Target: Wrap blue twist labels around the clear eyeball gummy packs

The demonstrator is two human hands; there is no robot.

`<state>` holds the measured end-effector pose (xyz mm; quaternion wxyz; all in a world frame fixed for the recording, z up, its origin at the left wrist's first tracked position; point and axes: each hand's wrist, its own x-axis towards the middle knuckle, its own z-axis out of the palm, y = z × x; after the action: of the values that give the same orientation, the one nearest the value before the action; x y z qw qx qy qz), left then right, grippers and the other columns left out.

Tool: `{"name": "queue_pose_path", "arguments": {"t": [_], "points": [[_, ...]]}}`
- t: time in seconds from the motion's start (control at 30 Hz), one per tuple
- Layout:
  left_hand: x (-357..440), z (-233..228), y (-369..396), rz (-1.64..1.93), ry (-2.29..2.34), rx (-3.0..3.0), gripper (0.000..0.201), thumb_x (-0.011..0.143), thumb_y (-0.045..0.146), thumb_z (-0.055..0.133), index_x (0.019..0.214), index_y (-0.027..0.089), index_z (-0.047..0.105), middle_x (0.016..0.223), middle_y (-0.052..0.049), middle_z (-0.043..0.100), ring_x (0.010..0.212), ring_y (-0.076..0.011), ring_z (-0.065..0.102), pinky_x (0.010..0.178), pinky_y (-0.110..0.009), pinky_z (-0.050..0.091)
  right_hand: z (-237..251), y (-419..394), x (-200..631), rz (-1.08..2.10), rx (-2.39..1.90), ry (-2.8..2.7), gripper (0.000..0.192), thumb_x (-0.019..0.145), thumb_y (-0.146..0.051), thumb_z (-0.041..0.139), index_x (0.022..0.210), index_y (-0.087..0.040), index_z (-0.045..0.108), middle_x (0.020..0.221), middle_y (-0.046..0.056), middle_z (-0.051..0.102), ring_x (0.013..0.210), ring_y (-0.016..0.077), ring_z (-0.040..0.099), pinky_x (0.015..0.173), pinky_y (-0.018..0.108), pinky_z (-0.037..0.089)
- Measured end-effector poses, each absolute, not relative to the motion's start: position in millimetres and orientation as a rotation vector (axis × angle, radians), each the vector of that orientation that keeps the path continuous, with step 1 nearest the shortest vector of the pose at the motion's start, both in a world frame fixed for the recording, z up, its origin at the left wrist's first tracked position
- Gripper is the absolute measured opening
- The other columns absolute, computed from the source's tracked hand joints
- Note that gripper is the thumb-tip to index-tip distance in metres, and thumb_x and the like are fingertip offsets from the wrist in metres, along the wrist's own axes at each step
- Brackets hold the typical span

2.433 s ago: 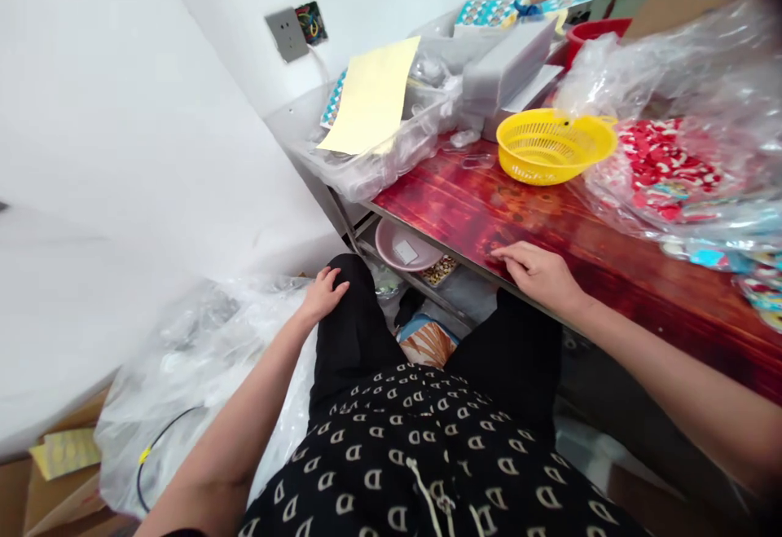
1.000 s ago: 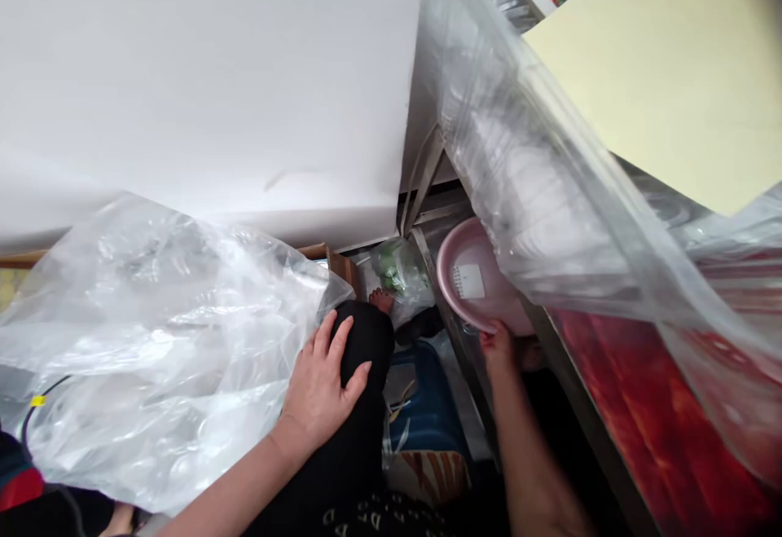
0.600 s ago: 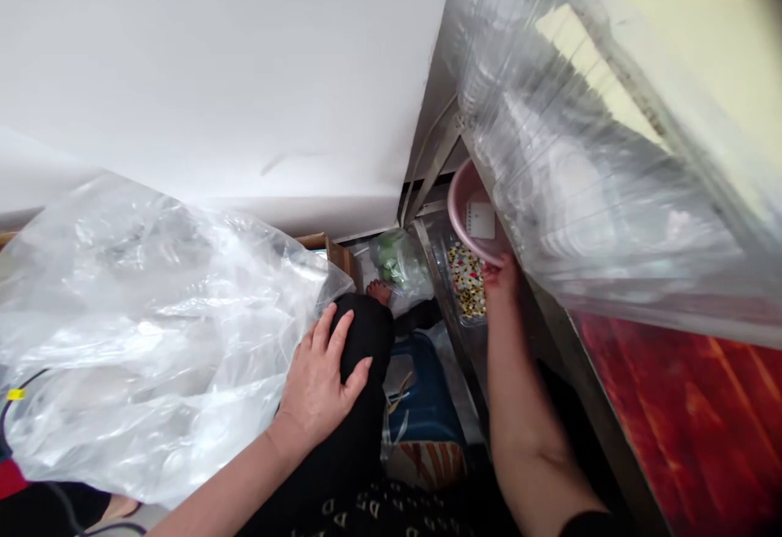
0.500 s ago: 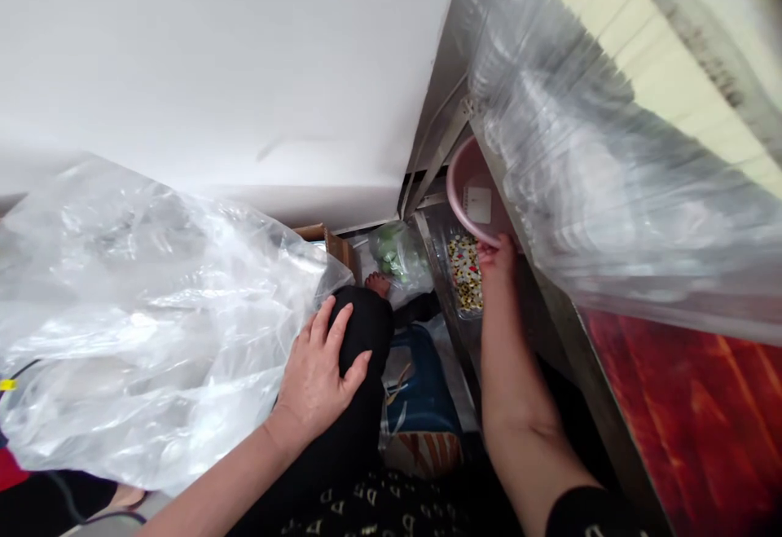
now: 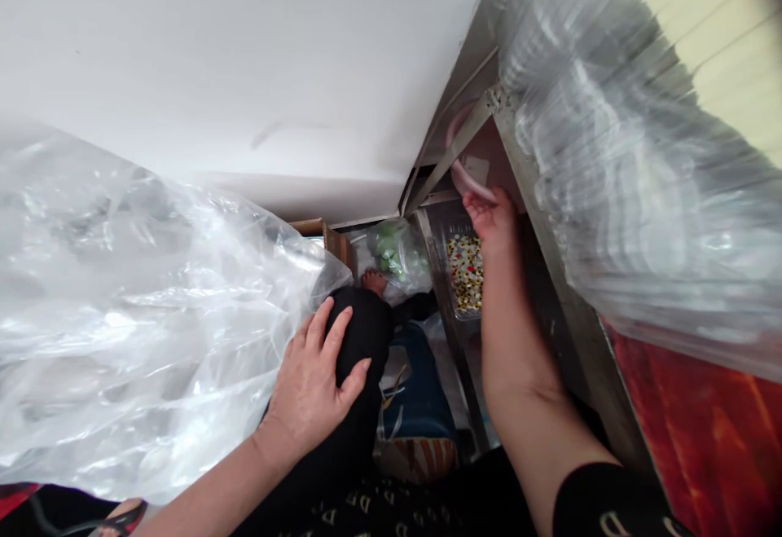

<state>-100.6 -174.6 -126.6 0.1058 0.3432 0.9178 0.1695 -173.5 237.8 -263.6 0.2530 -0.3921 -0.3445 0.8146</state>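
Note:
My right hand (image 5: 492,217) reaches under the red table and grips the near rim of a pink plastic bowl (image 5: 469,180) on the lower metal shelf, partly hidden behind the table frame. A white label shows inside the bowl. Just below my hand sits a clear tray of small coloured beads (image 5: 465,271). My left hand (image 5: 314,378) rests flat on my left knee in black trousers, fingers spread, holding nothing.
A big clear plastic bag (image 5: 140,309) fills the left floor area. Clear plastic packaging (image 5: 629,170) overhangs the table edge (image 5: 709,439) at right. A bag of green items (image 5: 394,253) and a blue stool (image 5: 419,407) lie below. White wall behind.
My right hand left the tabletop, went under the table and took the pink bowl's rim, pushing it further back and up along the shelf, uncovering the bead tray. My head leaned closer. The left hand stayed on the knee.

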Motion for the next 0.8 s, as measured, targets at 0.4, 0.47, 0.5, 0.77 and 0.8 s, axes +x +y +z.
{"name": "queue_pose_path", "arguments": {"t": [0.4, 0.47, 0.5, 0.77, 0.8], "points": [[-101.9, -129.1, -176.5, 0.526, 2.689, 0.99, 0.062, 0.096, 0.044, 0.055, 0.15, 0.017, 0.041, 0.157, -0.022, 0.043, 0.134, -0.042, 0.053, 0.105, -0.059, 0.052, -274.4, 221.4, -160.9, 2.214, -1.368, -0.922, 0.029, 0.097, -0.05, 0.055, 0.094, -0.021, 0.059, 0.088, 0.006, 0.07, 0.084, 0.0159, 0.072, 0.07, 0.029, 0.064], [-102.1, -129.0, -176.5, 0.532, 2.686, 0.981, 0.062, 0.096, 0.044, 0.055, 0.15, 0.017, 0.042, 0.157, -0.023, 0.043, 0.133, -0.0427, 0.053, 0.104, -0.06, 0.052, -273.1, 223.2, -155.3, 2.181, -1.363, -0.851, 0.032, 0.096, -0.052, 0.053, 0.09, -0.021, 0.057, 0.09, 0.007, 0.07, 0.084, 0.0164, 0.072, 0.068, 0.03, 0.064], [-102.3, -128.8, -176.4, 0.535, 2.683, 0.977, 0.062, 0.096, 0.044, 0.055, 0.15, 0.016, 0.042, 0.157, -0.023, 0.043, 0.133, -0.0429, 0.053, 0.104, -0.06, 0.052, -272.3, 223.8, -152.2, 2.15, -1.379, -0.816, 0.033, 0.096, -0.053, 0.052, 0.089, -0.021, 0.055, 0.09, 0.007, 0.069, 0.084, 0.0166, 0.072, 0.068, 0.03, 0.064], [-102.9, -126.2, -174.4, 0.537, 2.69, 0.986, 0.061, 0.097, 0.045, 0.053, 0.15, 0.017, 0.041, 0.155, -0.023, 0.044, 0.133, -0.043, 0.054, 0.102, -0.061, 0.053, -255.3, 234.3, -129.5, 1.898, -1.48, -0.833, 0.027, 0.102, -0.04, 0.042, 0.086, -0.023, 0.056, 0.089, 0.001, 0.065, 0.085, 0.0119, 0.069, 0.077, 0.028, 0.062], [-103.3, -126.5, -174.4, 0.532, 2.691, 0.991, 0.061, 0.097, 0.045, 0.053, 0.15, 0.017, 0.04, 0.155, -0.023, 0.044, 0.132, -0.0431, 0.054, 0.102, -0.061, 0.053, -254.7, 234.8, -124.4, 1.876, -1.495, -0.849, 0.027, 0.103, -0.038, 0.042, 0.089, -0.022, 0.058, 0.091, 0.0, 0.065, 0.085, 0.0112, 0.069, 0.077, 0.027, 0.061]]}}
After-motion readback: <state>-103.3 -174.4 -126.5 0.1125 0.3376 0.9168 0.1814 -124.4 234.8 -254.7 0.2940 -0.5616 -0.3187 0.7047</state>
